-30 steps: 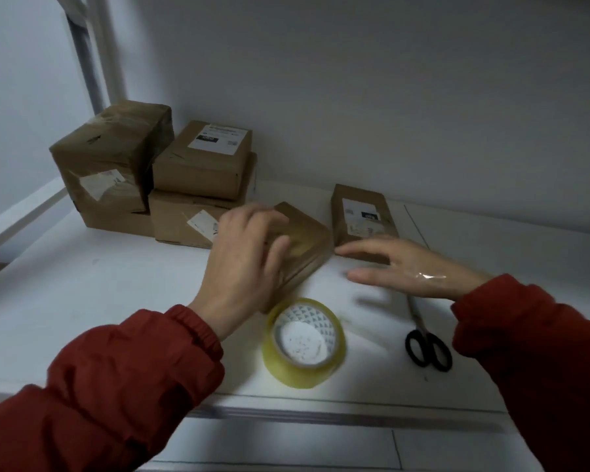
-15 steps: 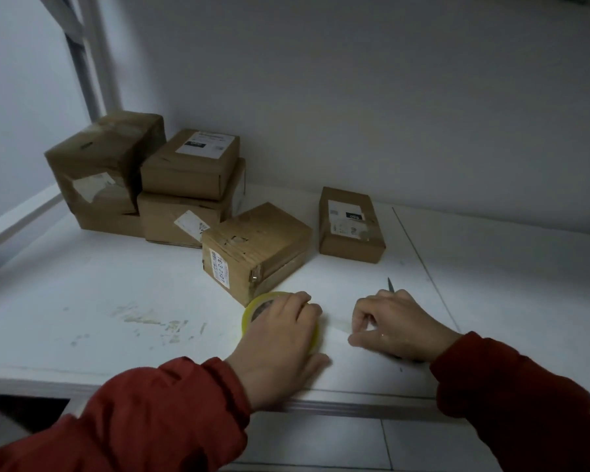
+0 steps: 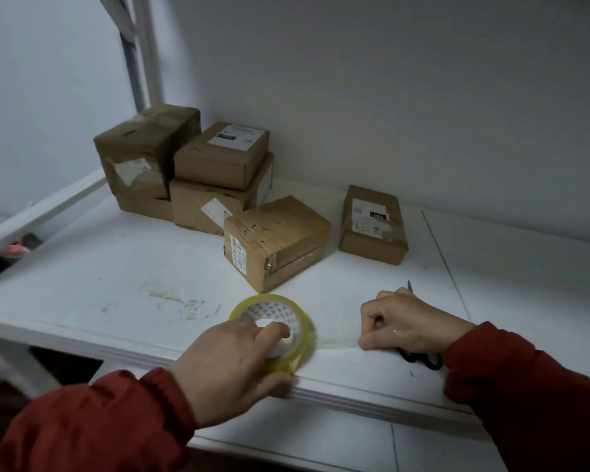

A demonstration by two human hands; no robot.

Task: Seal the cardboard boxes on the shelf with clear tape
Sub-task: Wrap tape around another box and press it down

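Shelf [image 3: 92, 274], white and scuffed, meets grey wall [image 3: 389, 97].

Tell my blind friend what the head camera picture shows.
A person's left hand holds a tape roll on a white shelf while the right hand pinches a clear strip pulled from it. Scissors lie under that hand; cardboard boxes sit behind.

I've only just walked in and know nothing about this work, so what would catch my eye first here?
At the shelf's front edge, the left hand grips a yellowish tape roll while the right hand pinches a clear strip of tape stretching from it. Black scissors lie under that hand. Behind them, brown cardboard boxes cluster toward the back left of the white shelf.
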